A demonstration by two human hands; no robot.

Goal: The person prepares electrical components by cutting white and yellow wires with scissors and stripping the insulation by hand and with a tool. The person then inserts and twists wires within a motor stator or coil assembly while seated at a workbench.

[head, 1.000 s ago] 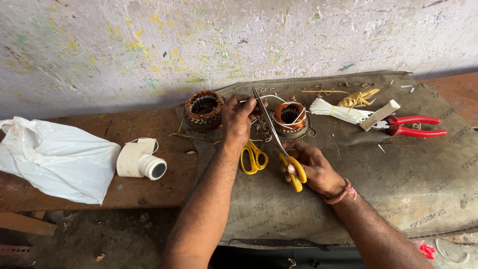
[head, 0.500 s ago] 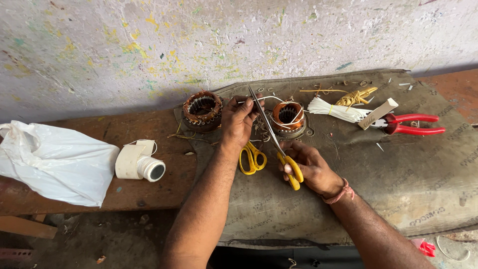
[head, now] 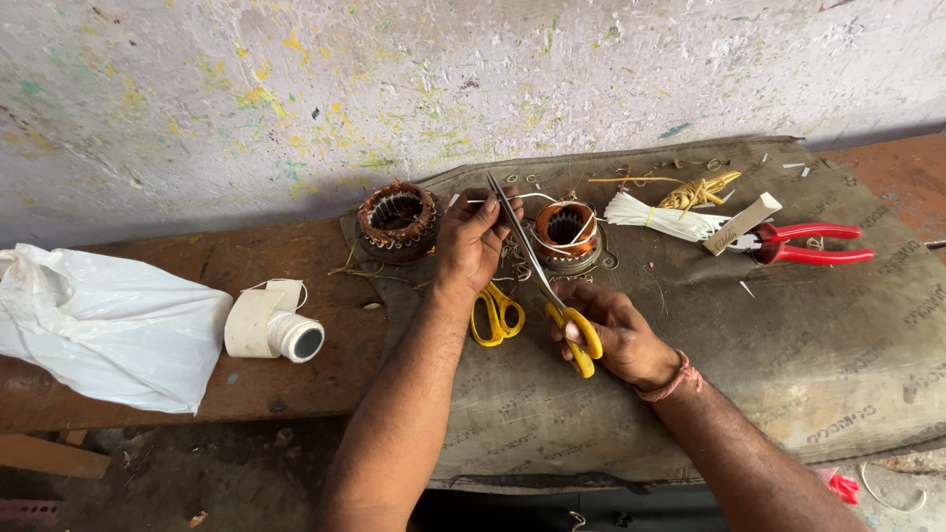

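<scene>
My right hand [head: 616, 335] grips yellow-handled scissors [head: 576, 330], whose long blades [head: 517, 236] point up and left toward a white strand. My left hand [head: 473, 241] pinches that white strand [head: 532, 197] beside a copper-wound stator [head: 567, 232] lying on the grey mat [head: 788, 345]. A second copper-wound stator [head: 396, 219] sits just left of my left hand. A second pair of yellow scissors [head: 496, 313] lies on the mat under my left wrist.
Red-handled pliers [head: 808, 243], a white strip bundle [head: 665, 219], a yellow wire twist [head: 698, 189] and a small card [head: 741, 224] lie at the back right. A white plastic bag [head: 108, 325] and white pipe fitting [head: 271, 325] rest on the wooden bench [head: 286, 266]. A paint-flecked wall [head: 394, 89] is behind.
The scissors' blades have shifted slightly left toward the strand held by my left hand. Both hands stay in nearly the same place.
</scene>
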